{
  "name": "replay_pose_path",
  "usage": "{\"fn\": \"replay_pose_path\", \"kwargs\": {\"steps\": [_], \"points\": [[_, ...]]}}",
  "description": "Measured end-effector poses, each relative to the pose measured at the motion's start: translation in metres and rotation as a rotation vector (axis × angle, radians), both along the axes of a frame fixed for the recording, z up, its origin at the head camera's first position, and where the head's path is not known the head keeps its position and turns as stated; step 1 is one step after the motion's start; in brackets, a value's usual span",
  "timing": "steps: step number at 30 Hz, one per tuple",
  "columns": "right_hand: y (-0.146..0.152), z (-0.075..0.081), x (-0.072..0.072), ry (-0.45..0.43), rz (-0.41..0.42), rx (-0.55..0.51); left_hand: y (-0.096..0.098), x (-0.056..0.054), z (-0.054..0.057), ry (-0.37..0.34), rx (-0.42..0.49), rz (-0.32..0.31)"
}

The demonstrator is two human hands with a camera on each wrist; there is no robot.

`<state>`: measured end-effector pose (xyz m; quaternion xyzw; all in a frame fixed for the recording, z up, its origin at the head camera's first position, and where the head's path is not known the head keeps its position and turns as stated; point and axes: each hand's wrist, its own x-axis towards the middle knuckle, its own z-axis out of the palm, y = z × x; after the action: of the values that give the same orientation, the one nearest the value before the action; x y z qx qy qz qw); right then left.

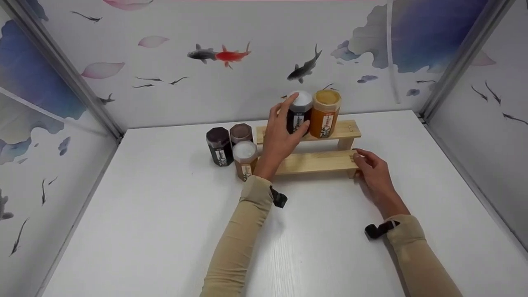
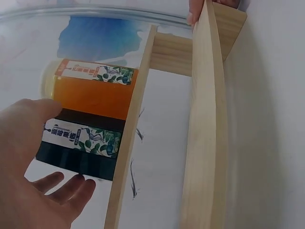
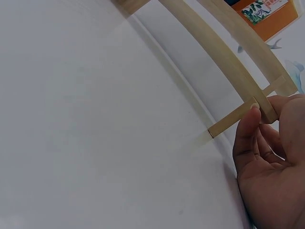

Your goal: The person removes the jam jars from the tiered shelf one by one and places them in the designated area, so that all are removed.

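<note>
A two-tier wooden rack (image 1: 315, 162) stands on the table. On its upper step, a dark jar (image 1: 298, 119) with a pale lid stands upright beside an amber jar (image 1: 326, 117) with a yellowish lid. My left hand (image 1: 281, 136) holds the dark jar, thumb at its front right and fingers over its lid and left side. In the left wrist view, the thumb and fingers of that hand (image 2: 28, 157) lie on opposite sides of the dark jar. My right hand (image 1: 375, 171) pinches the right end of the lower step between thumb and fingers, also visible in the right wrist view.
Left of the rack stand a dark purple jar (image 1: 220, 147), a brownish jar (image 1: 241, 133) and a light amber jar with a white lid (image 1: 245, 156), partly behind my left wrist. A wall printed with fish (image 1: 247, 82) closes off the white table (image 1: 165, 214) at the back.
</note>
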<state>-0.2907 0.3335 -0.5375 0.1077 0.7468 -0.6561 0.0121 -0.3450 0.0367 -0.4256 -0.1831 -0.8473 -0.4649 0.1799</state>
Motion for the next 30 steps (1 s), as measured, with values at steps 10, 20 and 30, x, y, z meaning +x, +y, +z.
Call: {"fn": "replay_pose_path", "kwargs": {"steps": [10,20,30], "points": [[-0.004,0.001,-0.002,-0.01,0.005,0.019,0.007,-0.001,0.001,0.052,0.015,0.084],[-0.005,-0.004,0.0,0.028,-0.006,0.035,-0.002,0.018,-0.012,0.208,0.074,0.11],[-0.002,-0.002,-0.001,0.019,-0.007,0.006,-0.032,0.036,-0.014,0.281,0.204,0.115]]}}
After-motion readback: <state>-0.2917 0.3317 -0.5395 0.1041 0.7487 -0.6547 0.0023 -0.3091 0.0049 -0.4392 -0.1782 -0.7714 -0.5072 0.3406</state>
